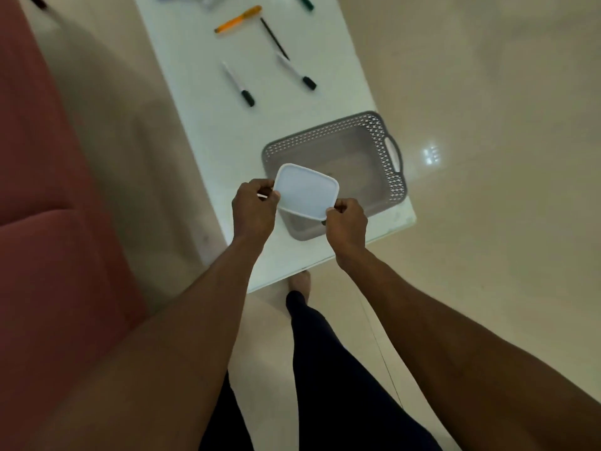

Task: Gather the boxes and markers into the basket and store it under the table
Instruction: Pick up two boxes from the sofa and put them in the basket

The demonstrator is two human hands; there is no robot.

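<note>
Nearest the camera are the person's dark-trousered legs [328, 369] and two bare forearms reaching out over the near end of the white desk [208, 131]. The left hand [252, 208] and the right hand [346, 222] hold a white-lidded plastic box [305, 191] between them, the curled fingers [260, 187] of each pinching an opposite corner of its rim. The box hangs tilted over the near end of the grey perforated basket [387, 151], which sits by the desk's near right corner; whether the box touches the basket floor cannot be told. It looks light, stiff and smooth, so a hold at the lid's raised rim or with fingers under the base seems safer than squeezing the slick walls, and a loosely seated lid could pop off if lifted by the lid alone. Toward the far end lie loose markers: two white ones with dark caps [239, 84] [296, 71], a thin black pen [274, 38] and an orange marker [238, 18]. A pink sofa [39, 190] runs along the desk's left side.
</note>
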